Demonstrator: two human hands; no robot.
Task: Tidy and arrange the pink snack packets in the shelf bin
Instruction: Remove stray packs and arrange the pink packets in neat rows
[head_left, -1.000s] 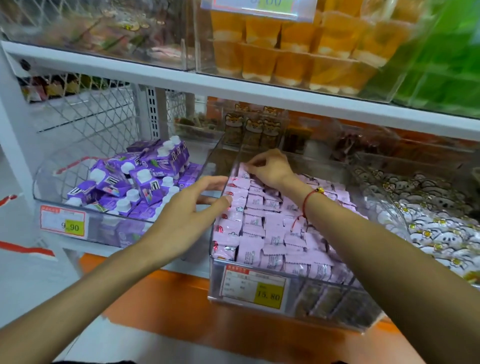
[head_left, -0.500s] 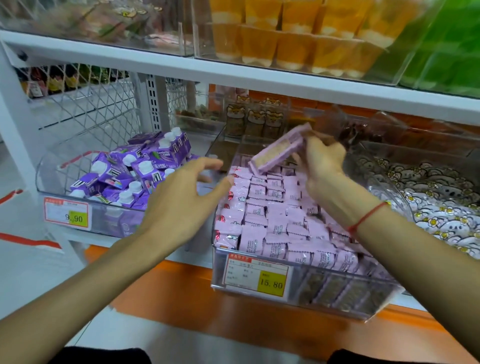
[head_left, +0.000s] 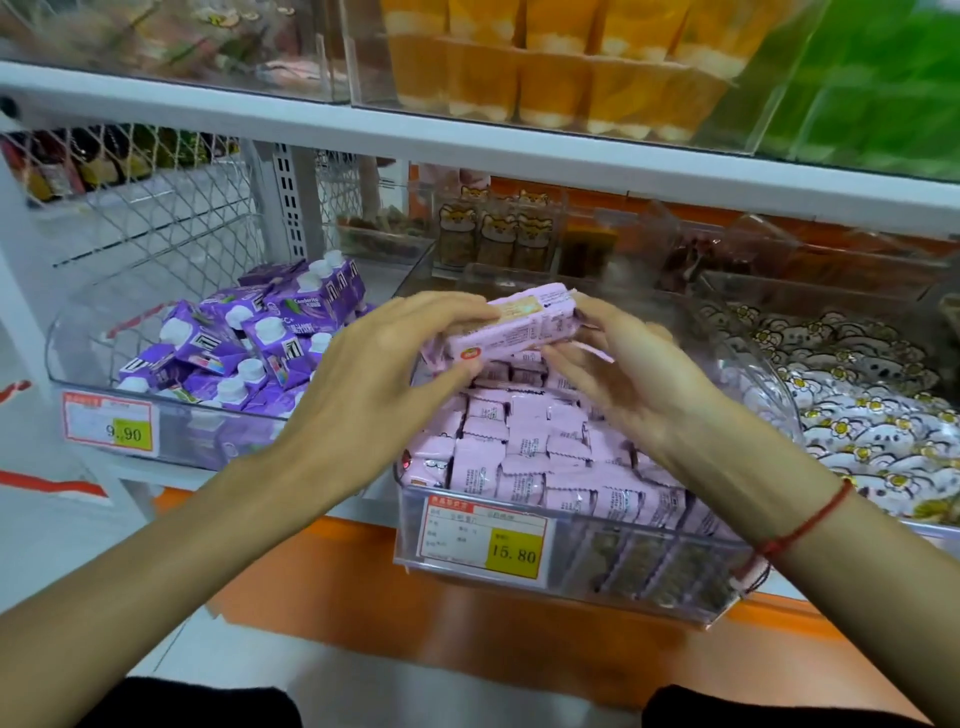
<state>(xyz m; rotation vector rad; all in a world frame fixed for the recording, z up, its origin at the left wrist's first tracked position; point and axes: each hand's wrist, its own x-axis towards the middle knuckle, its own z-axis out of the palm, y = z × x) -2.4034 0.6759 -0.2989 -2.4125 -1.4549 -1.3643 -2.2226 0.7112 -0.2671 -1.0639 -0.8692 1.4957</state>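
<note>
- Above the middle shelf bin (head_left: 649, 577), the left hand (head_left: 363, 410) and right hand (head_left: 639, 384) together hold one pink snack packet (head_left: 511, 327) clear of the stock: left fingertips and thumb pinch its left end, right fingers curl round its right end.
- The remaining pink packets (head_left: 524, 457) lie in rough rows inside the clear bin, some tilted.
- Handling, as judged: the packet looks light, with a thin glossy film wrap that may slip; its block shape suggests brittle contents that could crack if squeezed. Best held by the two short ends or flat faces, not the crimped seals.
- Writing: the bin's price tag (head_left: 485, 540) reads "15. 80"; its smaller print is illegible. Print on the packet is too small to read.
- The neighbouring tag (head_left: 111, 428) reads "9..90", below the purple cartons (head_left: 244, 343); one carton appears to bear "Comberito", uncertain.
</note>
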